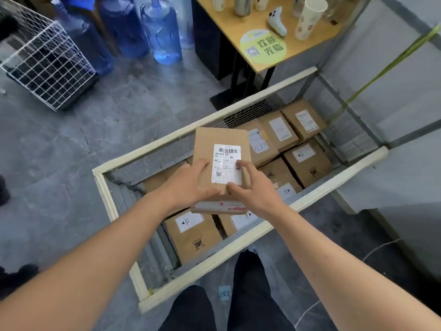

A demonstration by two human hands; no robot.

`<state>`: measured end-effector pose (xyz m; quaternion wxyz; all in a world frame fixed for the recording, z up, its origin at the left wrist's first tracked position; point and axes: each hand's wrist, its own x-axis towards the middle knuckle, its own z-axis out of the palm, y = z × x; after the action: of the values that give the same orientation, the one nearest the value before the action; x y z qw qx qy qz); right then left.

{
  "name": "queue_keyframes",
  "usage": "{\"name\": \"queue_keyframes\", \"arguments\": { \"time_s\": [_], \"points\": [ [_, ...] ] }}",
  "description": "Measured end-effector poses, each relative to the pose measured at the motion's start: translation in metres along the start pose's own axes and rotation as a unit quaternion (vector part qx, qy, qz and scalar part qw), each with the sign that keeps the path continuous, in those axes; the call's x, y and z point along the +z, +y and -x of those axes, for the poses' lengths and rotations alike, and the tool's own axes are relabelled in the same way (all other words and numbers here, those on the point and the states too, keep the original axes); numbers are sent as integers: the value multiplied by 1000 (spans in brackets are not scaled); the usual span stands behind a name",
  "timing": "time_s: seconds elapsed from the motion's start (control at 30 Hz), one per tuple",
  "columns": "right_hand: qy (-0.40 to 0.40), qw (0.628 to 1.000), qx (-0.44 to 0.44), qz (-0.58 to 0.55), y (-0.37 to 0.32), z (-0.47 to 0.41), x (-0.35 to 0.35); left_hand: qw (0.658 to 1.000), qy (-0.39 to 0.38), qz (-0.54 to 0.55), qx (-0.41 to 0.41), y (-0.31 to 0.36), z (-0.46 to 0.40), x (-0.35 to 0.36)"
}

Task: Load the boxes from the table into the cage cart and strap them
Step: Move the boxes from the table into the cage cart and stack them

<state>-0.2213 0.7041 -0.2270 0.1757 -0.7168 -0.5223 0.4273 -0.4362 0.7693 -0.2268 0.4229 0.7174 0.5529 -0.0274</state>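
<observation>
I hold a brown cardboard box (220,142) with a white shipping label over the open top of the cage cart (260,90). My left hand (191,182) grips the box's near left edge. My right hand (253,187) rests on the near right side, fingers spread over the label. Inside the cart lie several brown boxes with white labels, such as one at the near left (195,235) and one at the far right (304,120). A yellow-green strap (381,72) runs diagonally from the cart's far right corner up to the right.
A wooden table (307,47) with cups and a round green sticker stands beyond the cart. Blue water jugs (164,37) and a white wire basket (47,65) are on the grey floor at upper left. A pale wall (405,163) flanks the cart's right side. My legs are below.
</observation>
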Motion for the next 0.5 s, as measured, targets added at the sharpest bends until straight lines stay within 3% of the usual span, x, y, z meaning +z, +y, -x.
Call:
{"name": "queue_keyframes", "arguments": {
  "time_s": [0.5],
  "points": [
    [-146, 989, 26, 24, 140, -209, 42, 975, 33, 150, -161, -51, -179, 128]
  ]
}}
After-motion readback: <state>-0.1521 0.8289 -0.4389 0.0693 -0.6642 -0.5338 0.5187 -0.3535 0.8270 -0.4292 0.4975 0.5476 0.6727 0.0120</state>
